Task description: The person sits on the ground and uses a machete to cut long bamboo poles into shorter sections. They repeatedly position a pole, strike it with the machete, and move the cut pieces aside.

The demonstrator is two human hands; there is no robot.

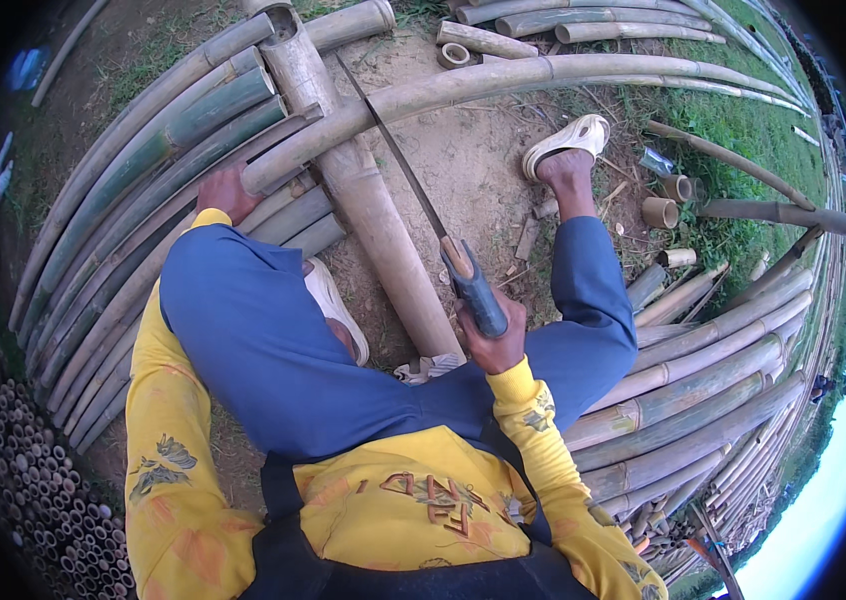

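Right of the thick bamboo log (398,265), the right hand (497,335) is wrapped around the saw handle (481,298), the blade (425,203) slanting over the pale pole (503,80), which lies ahead of this grip, long axis crossing the log. Left of the log, the left hand (227,193) is nearer the pole; whether it grips cannot be told

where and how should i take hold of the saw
Probably best by its dark handle, from the near right side, where the right hand wraps it: the handle is thick and points back that way, while the long thin blade runs forward and left.
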